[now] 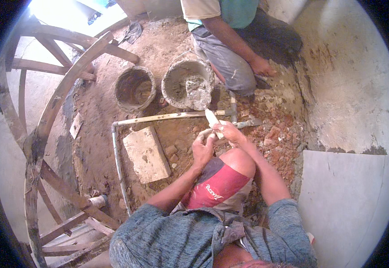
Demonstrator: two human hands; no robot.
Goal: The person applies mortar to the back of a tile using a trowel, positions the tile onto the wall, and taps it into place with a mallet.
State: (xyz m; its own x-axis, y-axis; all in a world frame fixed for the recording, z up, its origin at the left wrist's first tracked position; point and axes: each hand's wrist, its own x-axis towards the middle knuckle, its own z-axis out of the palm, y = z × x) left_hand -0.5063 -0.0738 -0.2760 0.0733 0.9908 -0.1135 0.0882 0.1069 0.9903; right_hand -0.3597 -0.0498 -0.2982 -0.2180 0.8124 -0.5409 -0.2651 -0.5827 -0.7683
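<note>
My right hand (231, 133) is closed around a short, pale off-white rod-like piece (212, 117), whose exact kind I cannot make out. Its far end points up towards the rim of a mortar-crusted bucket (170, 85) with grey wet mortar inside. Close beside it, my left hand (202, 146) has its fingers bent together near the lower end of the piece; what they pinch, if anything, is hidden. Both hands are just beyond my bent knee. A pale pipe (167, 117) runs across the dirt just past my hands.
A second bucket (135, 89) stands left of the first. A stone slab (146, 155) lies on the dirt. Wooden framework (51, 116) fills the left side. Broken brick rubble (277, 134) lies right; a grey panel (341, 192) stands there. Ahead, another person's hand (262, 67) hangs low.
</note>
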